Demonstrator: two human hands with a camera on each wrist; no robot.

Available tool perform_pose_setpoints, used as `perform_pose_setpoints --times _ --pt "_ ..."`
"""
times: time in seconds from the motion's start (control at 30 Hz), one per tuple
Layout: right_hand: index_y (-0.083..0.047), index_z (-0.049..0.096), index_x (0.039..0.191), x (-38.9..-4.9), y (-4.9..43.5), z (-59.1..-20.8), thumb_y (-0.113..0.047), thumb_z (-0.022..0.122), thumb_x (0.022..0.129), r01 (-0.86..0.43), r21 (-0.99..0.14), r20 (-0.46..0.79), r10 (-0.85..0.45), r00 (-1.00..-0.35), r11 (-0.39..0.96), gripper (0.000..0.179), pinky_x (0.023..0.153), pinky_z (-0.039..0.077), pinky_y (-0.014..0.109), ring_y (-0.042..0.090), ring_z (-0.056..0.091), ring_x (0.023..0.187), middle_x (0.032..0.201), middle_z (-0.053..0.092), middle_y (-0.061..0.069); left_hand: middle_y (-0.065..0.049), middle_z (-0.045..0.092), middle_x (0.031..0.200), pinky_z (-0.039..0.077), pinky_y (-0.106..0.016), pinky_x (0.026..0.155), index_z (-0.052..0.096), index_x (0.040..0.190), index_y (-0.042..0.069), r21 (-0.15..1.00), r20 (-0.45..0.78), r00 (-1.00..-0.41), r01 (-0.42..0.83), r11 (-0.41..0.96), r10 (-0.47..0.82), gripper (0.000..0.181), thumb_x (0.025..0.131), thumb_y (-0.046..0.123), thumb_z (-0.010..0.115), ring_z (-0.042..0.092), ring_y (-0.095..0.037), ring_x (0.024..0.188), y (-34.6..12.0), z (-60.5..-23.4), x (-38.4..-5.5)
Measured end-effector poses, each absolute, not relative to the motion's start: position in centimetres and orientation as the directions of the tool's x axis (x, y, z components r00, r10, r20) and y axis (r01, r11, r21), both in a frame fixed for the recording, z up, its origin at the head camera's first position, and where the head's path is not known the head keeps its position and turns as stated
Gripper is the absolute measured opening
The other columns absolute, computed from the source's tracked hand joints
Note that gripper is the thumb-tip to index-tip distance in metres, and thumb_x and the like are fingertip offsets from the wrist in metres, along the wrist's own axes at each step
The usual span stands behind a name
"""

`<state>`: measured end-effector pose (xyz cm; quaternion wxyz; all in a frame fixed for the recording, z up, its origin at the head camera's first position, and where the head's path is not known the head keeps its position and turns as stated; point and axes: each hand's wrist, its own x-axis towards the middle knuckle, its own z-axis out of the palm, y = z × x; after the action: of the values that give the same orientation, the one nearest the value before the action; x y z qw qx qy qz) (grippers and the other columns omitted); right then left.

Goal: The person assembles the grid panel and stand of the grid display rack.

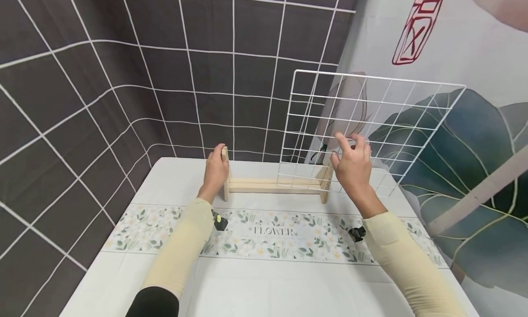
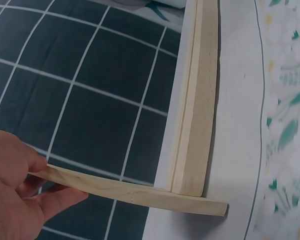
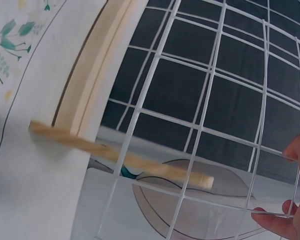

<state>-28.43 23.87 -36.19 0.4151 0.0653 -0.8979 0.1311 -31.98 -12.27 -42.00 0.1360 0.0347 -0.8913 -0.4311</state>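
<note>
A pale wooden stand (image 1: 255, 188) sits at the table's far side, with a long crossbar between two upright end pieces. My left hand (image 1: 216, 172) grips the top of its left end piece (image 2: 132, 195) between thumb and fingers. My right hand (image 1: 354, 168) holds a white wire grid panel (image 1: 379, 78), its fingers around the wires, as the right wrist view shows. The panel is raised and tilted, reaching far to the right. Its left part lies in front of the stand's right end piece (image 3: 115, 155); whether they touch, I cannot tell.
A white table (image 1: 264, 285) carries a floral band printed with FLOWER. Behind and to the left hangs a dark cloth (image 1: 210, 72) with white grid lines. At the right is a curtain (image 1: 462, 138) with large leaf prints. A small black device (image 1: 357, 234) shows at the right wrist.
</note>
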Motion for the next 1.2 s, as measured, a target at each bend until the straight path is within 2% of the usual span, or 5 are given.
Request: perform_pose_setpoints --times 0.3,0.7,1.0,1.2 --pt "-0.021 0.057 0.134 -28.5 24.0 -36.3 -0.011 0.067 0.091 -0.23 -0.196 0.759 -0.001 -0.651 0.953 0.045 0.058 0.051 0.056 0.045 0.055 0.098 0.132 0.051 0.024 -0.024 0.055 0.137 0.047 -0.054 0.109 0.038 0.153 0.013 0.774 0.212 -0.965 0.067 0.63 -0.158 0.056 0.1 0.002 0.051 0.056 -0.042 0.129 -10.6 -42.2 -32.4" --pt "-0.021 0.057 0.134 -28.6 23.9 -36.4 -0.011 0.067 0.091 -0.226 -0.194 0.753 -0.003 -0.658 0.954 0.045 0.06 0.05 0.057 0.046 0.054 0.098 0.131 0.051 0.026 -0.025 0.054 0.138 0.049 -0.053 0.107 0.038 0.152 0.011 0.773 0.229 -0.965 0.102 0.626 -0.126 0.055 0.1 0.0 0.052 0.057 -0.042 0.127 -8.9 -42.2 -32.6" --pt "-0.021 0.057 0.134 -28.6 23.8 -36.4 -0.009 0.069 0.09 -0.218 -0.199 0.742 0.002 -0.67 0.955 0.048 0.062 0.05 0.056 0.045 0.054 0.1 0.133 0.051 0.026 -0.023 0.055 0.137 0.049 -0.052 0.107 0.038 0.152 0.016 0.786 0.205 -0.973 0.097 0.611 -0.11 0.056 0.101 0.002 0.053 0.058 -0.04 0.126 -7.7 -42.1 -32.9" --pt "-0.021 0.057 0.135 -28.7 23.8 -36.4 -0.01 0.07 0.091 -0.221 -0.202 0.74 0.001 -0.673 0.954 0.048 0.061 0.05 0.056 0.045 0.054 0.1 0.133 0.051 0.026 -0.022 0.053 0.141 0.049 -0.052 0.108 0.038 0.153 0.014 0.801 0.208 -0.974 0.118 0.587 -0.088 0.056 0.101 0.002 0.054 0.057 -0.04 0.129 -6.9 -41.9 -32.9"
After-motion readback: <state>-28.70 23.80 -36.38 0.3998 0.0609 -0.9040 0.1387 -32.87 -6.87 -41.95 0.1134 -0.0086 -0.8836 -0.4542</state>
